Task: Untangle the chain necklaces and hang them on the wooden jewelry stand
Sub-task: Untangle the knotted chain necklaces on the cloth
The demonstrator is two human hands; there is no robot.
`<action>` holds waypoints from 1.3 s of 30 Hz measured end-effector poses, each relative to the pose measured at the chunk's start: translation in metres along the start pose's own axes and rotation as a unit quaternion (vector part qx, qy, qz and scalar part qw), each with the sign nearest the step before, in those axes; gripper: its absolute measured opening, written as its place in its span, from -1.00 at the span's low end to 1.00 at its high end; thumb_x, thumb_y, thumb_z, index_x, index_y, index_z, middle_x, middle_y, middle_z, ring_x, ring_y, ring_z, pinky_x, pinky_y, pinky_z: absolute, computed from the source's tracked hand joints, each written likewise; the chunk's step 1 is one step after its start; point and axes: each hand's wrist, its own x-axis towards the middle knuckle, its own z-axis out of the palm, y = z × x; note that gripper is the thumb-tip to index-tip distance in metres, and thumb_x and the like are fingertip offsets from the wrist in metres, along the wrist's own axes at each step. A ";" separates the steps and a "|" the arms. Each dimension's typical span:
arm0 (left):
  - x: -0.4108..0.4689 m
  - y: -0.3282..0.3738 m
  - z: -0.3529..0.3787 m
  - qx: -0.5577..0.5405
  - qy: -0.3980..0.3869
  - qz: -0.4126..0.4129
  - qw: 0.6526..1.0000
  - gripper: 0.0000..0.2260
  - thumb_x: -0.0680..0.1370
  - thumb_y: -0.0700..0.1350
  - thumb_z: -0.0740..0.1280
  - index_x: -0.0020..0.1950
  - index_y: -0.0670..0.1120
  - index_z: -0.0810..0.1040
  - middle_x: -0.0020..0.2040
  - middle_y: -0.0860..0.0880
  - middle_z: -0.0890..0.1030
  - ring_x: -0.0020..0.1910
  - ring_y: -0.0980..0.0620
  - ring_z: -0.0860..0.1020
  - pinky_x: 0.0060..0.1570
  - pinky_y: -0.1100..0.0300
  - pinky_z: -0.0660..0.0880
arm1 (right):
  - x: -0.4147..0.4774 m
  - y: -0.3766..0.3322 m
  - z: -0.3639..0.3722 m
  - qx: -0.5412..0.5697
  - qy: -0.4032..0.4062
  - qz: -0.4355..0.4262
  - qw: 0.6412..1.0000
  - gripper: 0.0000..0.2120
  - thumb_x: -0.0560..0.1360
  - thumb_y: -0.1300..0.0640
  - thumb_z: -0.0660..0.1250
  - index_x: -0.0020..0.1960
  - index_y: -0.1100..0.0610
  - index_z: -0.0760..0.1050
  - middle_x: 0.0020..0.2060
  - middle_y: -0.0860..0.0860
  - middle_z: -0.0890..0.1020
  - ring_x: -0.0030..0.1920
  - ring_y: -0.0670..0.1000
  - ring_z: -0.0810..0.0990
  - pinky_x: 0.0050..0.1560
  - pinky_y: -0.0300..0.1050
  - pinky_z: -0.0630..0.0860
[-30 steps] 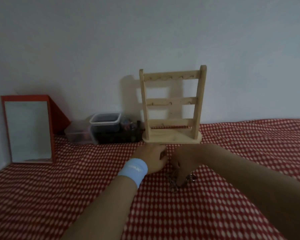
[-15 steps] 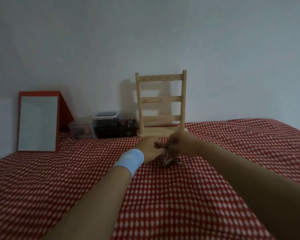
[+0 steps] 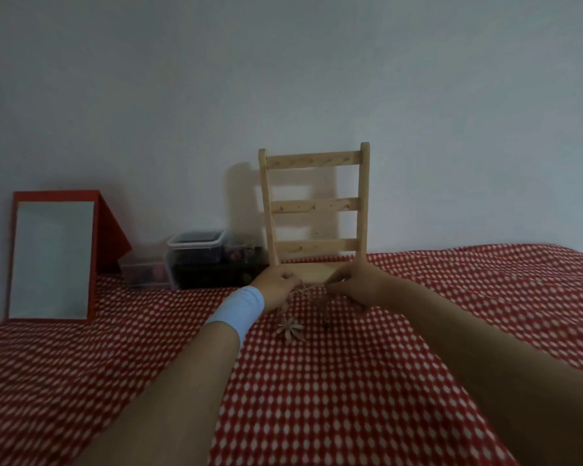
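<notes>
Head view: far left, a red-framed mirror [image 3: 53,257] leans by the wall. Clear plastic tubs [image 3: 196,260] w/ dark contents sit btwn it and the slatted wooden jewelry stand [image 3: 317,206]. Near the stand's base, left hand [image 3: 276,286] (pale blue wristband [image 3: 238,311]) and right hand [image 3: 359,286] each pinch the thin chain necklaces [image 3: 312,292], stretched btwn them. A star-shaped pendant [image 3: 290,331] hangs low over the red-white checked cloth [image 3: 334,398].
</notes>
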 end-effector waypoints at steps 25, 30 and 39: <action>0.005 -0.017 -0.017 0.097 -0.104 0.014 0.990 -0.93 0.57 -0.13 0.33 -0.07 -0.06 0.60 -0.06 -0.01 0.66 0.02 -0.01 0.59 -0.01 0.19 0.50 | 0.057 -0.018 0.030 -0.218 -0.067 -0.135 0.964 -0.73 0.61 -0.24 0.23 0.03 -0.11 0.59 -0.10 -0.20 0.62 -0.08 -0.19 0.56 -0.14 -0.22 0.41; 0.011 -0.011 -0.028 -0.270 -0.087 0.004 0.959 -0.85 0.64 -0.25 0.18 -0.07 -0.16 0.51 -0.37 -0.06 0.53 -0.27 -0.04 0.54 -0.17 0.14 0.51 | 0.050 -0.016 0.017 0.139 -0.138 -0.160 0.968 -0.62 0.70 -0.05 0.12 -0.10 0.11 0.58 -0.22 0.08 0.67 -0.16 0.05 0.66 0.04 -0.06 0.58; 0.031 0.014 -0.065 0.051 -0.123 -0.016 0.991 -0.77 0.60 0.07 0.29 -0.18 0.02 0.62 -0.54 0.20 0.41 -0.48 0.19 0.34 -0.43 0.35 0.30 | 0.063 0.008 0.006 0.222 -0.183 -0.109 0.952 -0.77 0.63 0.07 0.33 0.21 0.15 0.40 -0.29 0.05 0.59 -0.45 -0.01 0.35 -0.45 -0.17 0.32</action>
